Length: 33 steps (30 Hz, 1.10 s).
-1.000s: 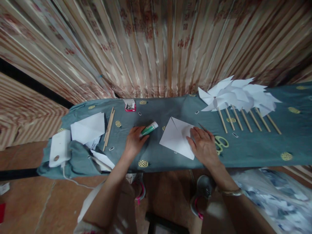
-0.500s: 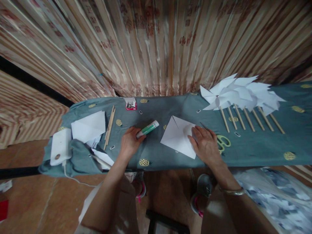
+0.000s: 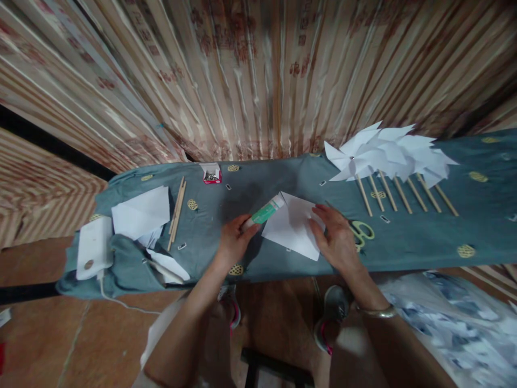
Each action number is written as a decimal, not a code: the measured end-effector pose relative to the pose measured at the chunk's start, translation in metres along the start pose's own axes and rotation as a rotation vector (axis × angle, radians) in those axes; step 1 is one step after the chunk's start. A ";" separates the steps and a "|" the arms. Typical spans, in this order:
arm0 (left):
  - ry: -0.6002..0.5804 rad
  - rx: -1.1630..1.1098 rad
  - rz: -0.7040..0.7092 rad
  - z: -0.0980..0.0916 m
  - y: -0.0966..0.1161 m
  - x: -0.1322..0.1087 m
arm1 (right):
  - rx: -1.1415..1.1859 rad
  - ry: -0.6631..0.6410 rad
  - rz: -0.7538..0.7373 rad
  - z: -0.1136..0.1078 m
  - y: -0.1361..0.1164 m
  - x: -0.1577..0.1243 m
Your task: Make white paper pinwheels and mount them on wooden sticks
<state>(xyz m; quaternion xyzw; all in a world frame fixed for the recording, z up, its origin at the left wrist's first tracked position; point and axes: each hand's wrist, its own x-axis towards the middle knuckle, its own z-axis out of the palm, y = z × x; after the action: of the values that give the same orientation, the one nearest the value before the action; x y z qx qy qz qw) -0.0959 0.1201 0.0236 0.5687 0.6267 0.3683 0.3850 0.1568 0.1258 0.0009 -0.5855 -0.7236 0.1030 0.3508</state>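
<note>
As left hand (image 3: 234,242) grips, glue stick (image 3: 264,212) slants rightward.

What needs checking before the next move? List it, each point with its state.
1. Left hand grips the glue stick: ok.
2. Right hand lies flat on the paper: ok.
3. White end of the glue stick reaches the paper's far edge: ok.
4. Cap is off the glue stick: cannot tell.
5. Scissors lie off the paper, beside the right hand: ok.
</note>
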 end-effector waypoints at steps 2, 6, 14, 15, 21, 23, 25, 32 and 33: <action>-0.066 -0.187 -0.052 0.013 0.005 -0.003 | 0.220 -0.041 0.134 0.000 -0.009 0.000; -0.159 -0.436 -0.096 0.030 0.017 -0.008 | 0.726 -0.176 0.363 0.003 -0.029 0.002; -0.232 -0.563 -0.099 0.046 0.026 -0.013 | 1.146 -0.268 0.563 0.012 -0.042 0.003; -0.231 -0.568 -0.097 0.048 0.025 -0.014 | 1.173 -0.271 0.594 0.012 -0.043 0.002; -0.221 -0.597 -0.122 0.053 0.023 -0.014 | 1.305 -0.298 0.691 0.010 -0.047 0.004; -0.209 -0.632 -0.133 0.053 0.023 -0.014 | 1.330 -0.285 0.700 0.010 -0.048 0.005; -0.193 -0.648 -0.141 0.053 0.023 -0.013 | 1.342 -0.266 0.707 0.010 -0.049 0.005; -0.186 -0.615 -0.143 0.054 0.021 -0.013 | 1.369 -0.205 0.738 0.016 -0.043 0.000; -0.187 -0.597 -0.135 0.053 0.020 -0.013 | 1.372 -0.193 0.736 0.016 -0.040 0.000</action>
<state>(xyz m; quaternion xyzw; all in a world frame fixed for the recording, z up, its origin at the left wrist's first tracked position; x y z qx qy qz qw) -0.0384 0.1100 0.0196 0.4193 0.4891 0.4556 0.6143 0.1154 0.1182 0.0115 -0.4286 -0.2851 0.6869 0.5131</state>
